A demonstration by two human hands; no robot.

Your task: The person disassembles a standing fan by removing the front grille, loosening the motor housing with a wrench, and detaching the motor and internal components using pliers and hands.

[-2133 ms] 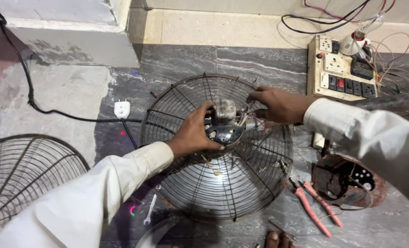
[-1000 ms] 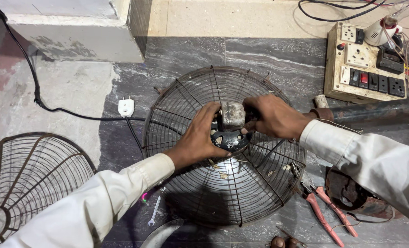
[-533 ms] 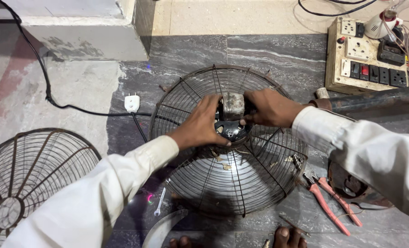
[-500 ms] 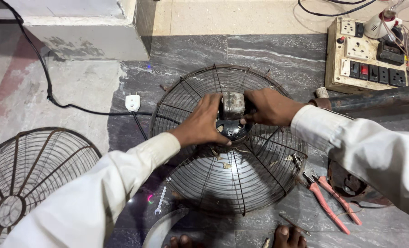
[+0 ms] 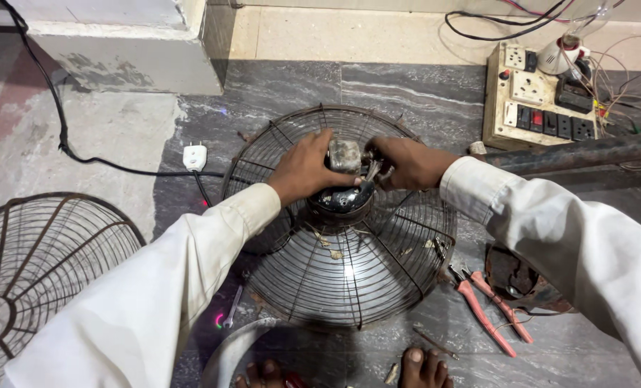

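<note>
Floor: I see a dark grey veined stone floor (image 5: 406,86), with a paler worn patch at the left and a light stone step along the top.
Fan guard: a round, domed wire fan guard (image 5: 349,280) lies flat on the dark floor at the middle of my view, its thin spokes running out from the hub to a rim ring, the metal dull and dusty.
Motor: a small motor (image 5: 345,179) sits on the hub of the guard, a grey metal block above a glossy black round base.
Left hand: my left hand (image 5: 304,169) is cupped against the left side of the motor, fingers curled on it, holding it.
Right hand: my right hand (image 5: 410,162) closes on the motor's right side, fingertips at thin wires there; I cannot tell if it pinches them.
Second guard: another wire fan guard (image 5: 36,266) lies at the left edge, well apart.
Plug: a white plug (image 5: 194,156) on a black cable (image 5: 61,136) lies just left of the centre guard.
Switchboard: a cream rectangular switchboard (image 5: 532,97) with sockets and dark switches, loose wires trailing from it, sits top right.
Pipe: a rusty dark pipe (image 5: 586,151) runs below the board.
Pliers: red-handled pliers (image 5: 489,312) lie right of the guard's rim.
Feet: bare toes (image 5: 421,366) show at the bottom edge.
</note>
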